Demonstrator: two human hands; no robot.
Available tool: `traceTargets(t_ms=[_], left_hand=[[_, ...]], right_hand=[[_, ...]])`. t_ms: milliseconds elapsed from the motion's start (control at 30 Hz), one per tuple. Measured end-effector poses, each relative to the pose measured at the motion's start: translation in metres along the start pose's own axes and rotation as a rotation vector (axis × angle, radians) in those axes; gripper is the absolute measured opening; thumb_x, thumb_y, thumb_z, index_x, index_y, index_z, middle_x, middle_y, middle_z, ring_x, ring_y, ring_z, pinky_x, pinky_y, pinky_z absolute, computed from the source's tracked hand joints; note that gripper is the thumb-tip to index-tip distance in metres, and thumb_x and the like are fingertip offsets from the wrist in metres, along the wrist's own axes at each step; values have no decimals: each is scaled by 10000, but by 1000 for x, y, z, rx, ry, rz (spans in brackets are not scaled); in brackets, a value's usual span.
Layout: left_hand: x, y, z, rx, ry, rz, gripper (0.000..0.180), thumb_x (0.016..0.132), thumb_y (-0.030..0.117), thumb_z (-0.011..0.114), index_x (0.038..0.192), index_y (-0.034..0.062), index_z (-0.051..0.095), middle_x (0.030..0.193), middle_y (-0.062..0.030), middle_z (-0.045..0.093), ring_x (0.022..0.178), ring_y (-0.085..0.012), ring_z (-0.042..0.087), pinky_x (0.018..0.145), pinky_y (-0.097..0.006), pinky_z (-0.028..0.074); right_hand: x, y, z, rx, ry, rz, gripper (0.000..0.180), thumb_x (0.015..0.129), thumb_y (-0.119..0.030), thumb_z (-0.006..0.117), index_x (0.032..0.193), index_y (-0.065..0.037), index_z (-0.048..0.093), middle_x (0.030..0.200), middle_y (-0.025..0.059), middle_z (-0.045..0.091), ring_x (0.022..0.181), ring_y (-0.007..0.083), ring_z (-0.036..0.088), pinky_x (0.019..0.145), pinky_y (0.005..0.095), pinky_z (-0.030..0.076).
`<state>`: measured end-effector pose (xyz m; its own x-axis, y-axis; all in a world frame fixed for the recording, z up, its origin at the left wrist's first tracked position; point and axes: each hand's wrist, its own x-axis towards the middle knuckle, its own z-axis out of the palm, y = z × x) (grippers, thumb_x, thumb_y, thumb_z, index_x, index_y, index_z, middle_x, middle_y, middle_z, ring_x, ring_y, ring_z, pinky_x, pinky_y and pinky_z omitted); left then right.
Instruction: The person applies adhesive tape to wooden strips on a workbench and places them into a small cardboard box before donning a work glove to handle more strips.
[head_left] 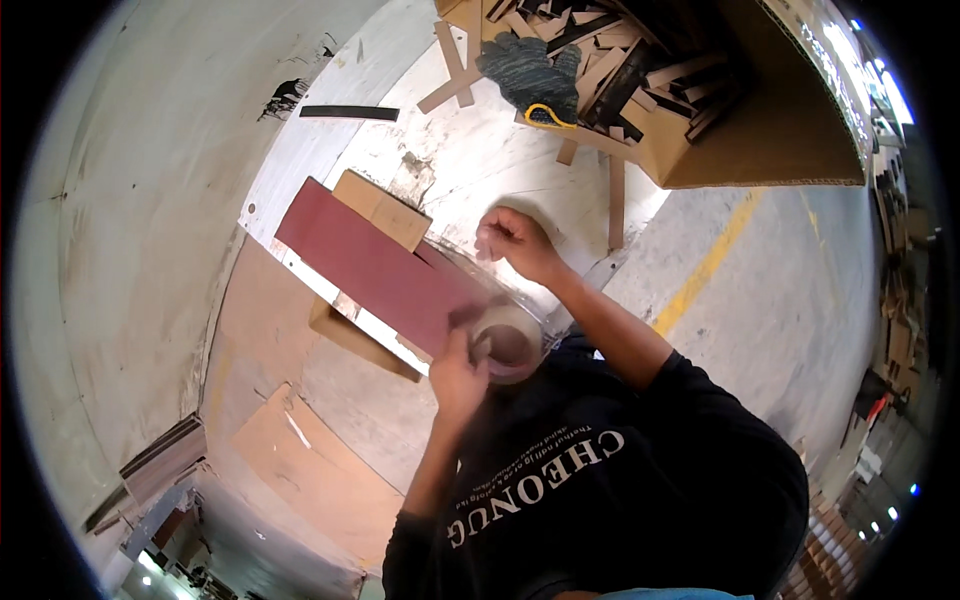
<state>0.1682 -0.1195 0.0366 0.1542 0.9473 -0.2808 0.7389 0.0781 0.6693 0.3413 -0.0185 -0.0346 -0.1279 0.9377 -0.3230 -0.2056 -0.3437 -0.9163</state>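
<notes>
My left hand (462, 372) is closed on the rim of a wide roll of packing tape (518, 319), close to my body; some of its fingers are smeared by motion. My right hand (520, 246) is raised above the white work surface with its fingers curled in; whether it pinches a tape end cannot be made out. A long dark red board (375, 262) lies slantwise on the surface, its near end beside the tape roll. Against the board's far side rests a small brown cardboard piece (382, 210).
A large cardboard box (770, 150) at the far right holds many loose strips. On its edge lies a dark work glove (530, 75). A black strip (349, 113) and crossed brown strips (452, 75) lie on the surface (450, 160). Flat cardboard (310, 470) covers some floor at left.
</notes>
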Motion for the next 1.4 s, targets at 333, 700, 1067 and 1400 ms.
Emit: traceTargets(t_ms=[333, 700, 1067, 1400], left_hand=[[-17, -21, -43, -108, 199, -115, 510, 650, 149, 772, 1117, 41, 597, 1067, -145, 540, 938, -275, 573, 763, -358, 487], [-12, -24, -56, 206, 63, 299, 286, 647, 207, 728, 869, 67, 616, 985, -87, 594, 794, -298, 547, 665, -372, 462], [15, -19, -89, 476, 275, 163, 453, 547, 218, 789, 914, 83, 561, 740, -70, 545, 677, -275, 570, 600, -375, 457], [12, -47, -119, 612, 301, 147, 442, 573, 311, 738, 932, 105, 582, 721, -52, 573, 640, -241, 571, 606, -343, 456]], right_hand=[[11, -19, 11, -101, -34, 6, 150, 911, -151, 505, 932, -8, 543, 863, 69, 642, 691, 109, 596, 612, 248, 486], [24, -29, 2, -88, 52, 48, 169, 940, -219, 479, 906, -66, 543, 808, 42, 639, 679, 97, 585, 594, 231, 469], [75, -38, -17, -95, 304, -96, 190, 849, -199, 582, 868, -10, 574, 729, 88, 645, 606, 123, 590, 561, 250, 470], [81, -31, -56, -804, 365, -634, 97, 780, -120, 637, 803, -33, 598, 767, 94, 608, 731, 237, 585, 666, 331, 466]])
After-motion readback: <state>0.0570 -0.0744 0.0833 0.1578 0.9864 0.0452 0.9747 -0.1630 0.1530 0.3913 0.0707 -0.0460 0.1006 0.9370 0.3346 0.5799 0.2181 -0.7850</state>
